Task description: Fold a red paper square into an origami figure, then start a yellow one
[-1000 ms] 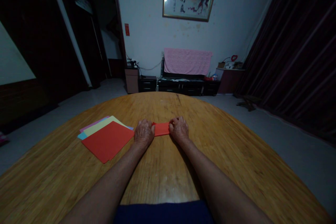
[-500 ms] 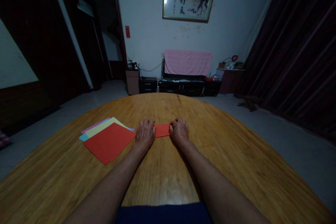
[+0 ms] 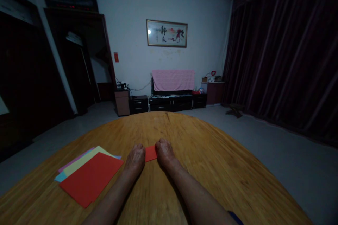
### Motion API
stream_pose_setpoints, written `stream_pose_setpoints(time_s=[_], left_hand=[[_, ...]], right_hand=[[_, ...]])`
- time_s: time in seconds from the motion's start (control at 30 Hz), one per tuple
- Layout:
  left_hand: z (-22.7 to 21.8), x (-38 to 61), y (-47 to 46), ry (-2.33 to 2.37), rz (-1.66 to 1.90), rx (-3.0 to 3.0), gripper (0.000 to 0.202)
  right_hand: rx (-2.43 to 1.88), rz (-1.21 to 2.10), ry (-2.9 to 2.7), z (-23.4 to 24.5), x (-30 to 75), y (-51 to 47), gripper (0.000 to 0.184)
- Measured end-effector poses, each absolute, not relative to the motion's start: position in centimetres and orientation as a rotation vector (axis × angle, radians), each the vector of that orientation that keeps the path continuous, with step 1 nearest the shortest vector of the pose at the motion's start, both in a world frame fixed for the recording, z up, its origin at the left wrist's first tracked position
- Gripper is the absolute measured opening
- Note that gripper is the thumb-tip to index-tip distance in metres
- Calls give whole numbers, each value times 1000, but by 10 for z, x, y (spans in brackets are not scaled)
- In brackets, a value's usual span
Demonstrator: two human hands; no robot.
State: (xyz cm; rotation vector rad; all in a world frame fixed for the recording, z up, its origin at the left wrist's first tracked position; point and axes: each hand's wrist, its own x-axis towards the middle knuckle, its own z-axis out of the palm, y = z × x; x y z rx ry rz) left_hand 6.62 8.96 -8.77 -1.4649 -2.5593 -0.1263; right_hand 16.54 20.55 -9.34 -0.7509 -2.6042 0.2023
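Head view: small red paper (image 3: 150,153) lies on wooden tabletop (image 3: 211,168) between left hand (image 3: 136,157) and right hand (image 3: 164,152). Both grips look clamped on its opposite ends, fingertips mostly hidden. Left of hands: larger red sheet (image 3: 91,179) overlapping yellow sheet (image 3: 81,166).

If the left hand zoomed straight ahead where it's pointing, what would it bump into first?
For the left hand, the way looks free over the wooden table, beyond the small red paper at its thumb side. The black cabinet behind may come first, but depth is unclear.
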Motion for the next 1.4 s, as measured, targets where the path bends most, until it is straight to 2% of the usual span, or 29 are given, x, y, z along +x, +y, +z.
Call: stream_pose_setpoints(time_s=[0.3,0.8,1.4], left_hand=[[-91,67,89,-2554,-146,-1483,35],[-90,72,79,-2587,-129,-1537,48],[-89,74,78,-2605,-137,-1512,48]], right_hand=[[-678,277,-2522,-101,178,195,20],[-670,258,-2628,-94,189,182,35],[-738,371,-2602,-91,209,219,33]])
